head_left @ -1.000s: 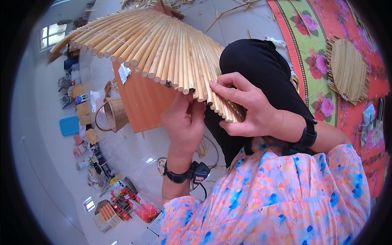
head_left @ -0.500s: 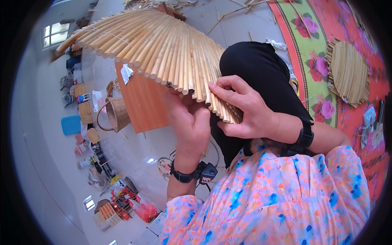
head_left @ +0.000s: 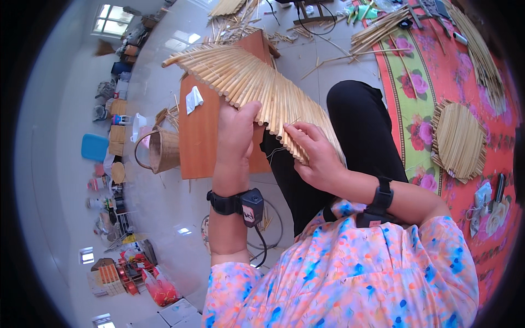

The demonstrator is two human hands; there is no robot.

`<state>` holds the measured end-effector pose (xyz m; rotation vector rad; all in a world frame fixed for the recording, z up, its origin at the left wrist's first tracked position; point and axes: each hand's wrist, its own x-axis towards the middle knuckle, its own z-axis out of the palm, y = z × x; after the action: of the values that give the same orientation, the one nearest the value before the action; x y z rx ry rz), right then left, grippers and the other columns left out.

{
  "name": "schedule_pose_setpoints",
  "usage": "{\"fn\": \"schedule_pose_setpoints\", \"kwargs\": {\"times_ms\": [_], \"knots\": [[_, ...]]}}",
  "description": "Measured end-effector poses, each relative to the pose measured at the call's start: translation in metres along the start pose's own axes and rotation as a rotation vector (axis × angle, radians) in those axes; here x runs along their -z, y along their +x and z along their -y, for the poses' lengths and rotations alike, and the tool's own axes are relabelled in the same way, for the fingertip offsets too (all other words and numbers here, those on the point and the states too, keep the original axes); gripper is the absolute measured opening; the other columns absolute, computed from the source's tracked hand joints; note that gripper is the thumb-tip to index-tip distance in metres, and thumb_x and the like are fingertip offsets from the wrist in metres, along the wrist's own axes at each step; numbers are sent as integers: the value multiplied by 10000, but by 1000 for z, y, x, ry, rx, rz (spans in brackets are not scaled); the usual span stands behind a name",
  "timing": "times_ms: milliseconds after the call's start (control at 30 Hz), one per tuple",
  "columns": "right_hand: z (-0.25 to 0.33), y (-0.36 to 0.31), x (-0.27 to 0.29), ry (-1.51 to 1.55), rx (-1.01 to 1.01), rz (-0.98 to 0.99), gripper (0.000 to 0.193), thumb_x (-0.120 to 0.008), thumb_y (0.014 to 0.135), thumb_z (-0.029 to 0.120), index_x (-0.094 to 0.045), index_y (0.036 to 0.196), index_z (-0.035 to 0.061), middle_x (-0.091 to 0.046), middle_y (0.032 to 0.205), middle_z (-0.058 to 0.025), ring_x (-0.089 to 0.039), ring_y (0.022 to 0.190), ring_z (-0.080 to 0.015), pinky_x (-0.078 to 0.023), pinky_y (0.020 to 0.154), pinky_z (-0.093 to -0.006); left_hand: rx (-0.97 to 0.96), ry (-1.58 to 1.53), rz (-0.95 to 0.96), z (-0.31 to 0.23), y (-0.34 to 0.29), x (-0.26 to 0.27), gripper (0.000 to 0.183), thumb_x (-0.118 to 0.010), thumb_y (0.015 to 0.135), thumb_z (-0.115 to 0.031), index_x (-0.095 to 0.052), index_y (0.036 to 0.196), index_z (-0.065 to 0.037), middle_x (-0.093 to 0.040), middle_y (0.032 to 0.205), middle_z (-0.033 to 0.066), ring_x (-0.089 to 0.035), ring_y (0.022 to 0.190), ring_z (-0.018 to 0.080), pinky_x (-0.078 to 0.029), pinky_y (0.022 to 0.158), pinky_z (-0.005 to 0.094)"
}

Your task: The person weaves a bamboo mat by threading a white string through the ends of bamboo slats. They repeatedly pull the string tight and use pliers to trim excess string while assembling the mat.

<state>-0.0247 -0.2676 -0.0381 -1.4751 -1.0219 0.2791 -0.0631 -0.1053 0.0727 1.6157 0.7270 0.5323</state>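
Note:
A mat of pale straw-coloured sticks (head_left: 268, 87), laid side by side and joined with thread, spreads across in front of me above my black-trousered legs. My left hand (head_left: 238, 128) is closed on its near edge, thumb on top and fingers underneath, mostly hidden. Farther right along the same edge, my right hand (head_left: 318, 156) pinches the stick ends between thumb and fingers. A thin loose thread (head_left: 275, 152) hangs below the edge between the hands. Some stick ends are dark.
Beneath the mat stands an orange-brown wooden bench (head_left: 199, 147) with a white tissue (head_left: 193, 100) on it. Left of it is a wicker basket (head_left: 165, 151). An oval stick mat (head_left: 459, 139) lies on the flowered cloth (head_left: 418, 109) at right, with stick bundles (head_left: 383, 30) beyond.
The mat now looks smaller and lies lower, its left end drawn in. My left hand has moved left along the edge, apart from my right hand. The whole view has shifted.

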Motion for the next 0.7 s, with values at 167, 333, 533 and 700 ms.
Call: {"fn": "schedule_pose_setpoints", "kwargs": {"times_ms": [167, 333, 533, 700], "knots": [[13, -5, -11, -18, 123, 63, 814, -630, 599, -65, -507, 1397, 41, -491, 1285, -174, -492, 1168, -377, -418, 1026, -428, -41, -154, -124, -1, -40, 30, 503, -569, 828, 36, -477, 1322, 25, -611, 1195, 128, -655, 1050, 232, -585, 843, 366], [44, 28, -3, -178, 560, 52, 714, -678, 646, -18, -577, 1345, 90, -547, 1254, -113, -533, 1111, -333, -476, 946, -430, -445, -337, -259, -14, -104, 54, 652, -600, 811, 60, -391, 1423, -21, -550, 1288, 107, -574, 1179, 226, -485, 995, 379], [75, 79, 6, -425, 898, 97, 608, -612, 723, 11, -631, 1312, 161, -549, 1330, -45, -530, 1176, -262, -416, 985, -400, -583, -846, -9, -10, -164, 112, 751, -740, 856, -184, -358, 1496, -87, -503, 1425, 120, -505, 1312, 289, -472, 1039, 483], [84, 95, 12, -553, 978, 190, 517, -627, 761, 58, -663, 1263, 179, -547, 1330, -39, -519, 1212, -254, -401, 1003, -414, -431, -877, -420, 26, -153, 120, 469, -609, 934, -95, -476, 1379, -35, -614, 1288, 112, -621, 1163, 266, -550, 961, 468]]}}
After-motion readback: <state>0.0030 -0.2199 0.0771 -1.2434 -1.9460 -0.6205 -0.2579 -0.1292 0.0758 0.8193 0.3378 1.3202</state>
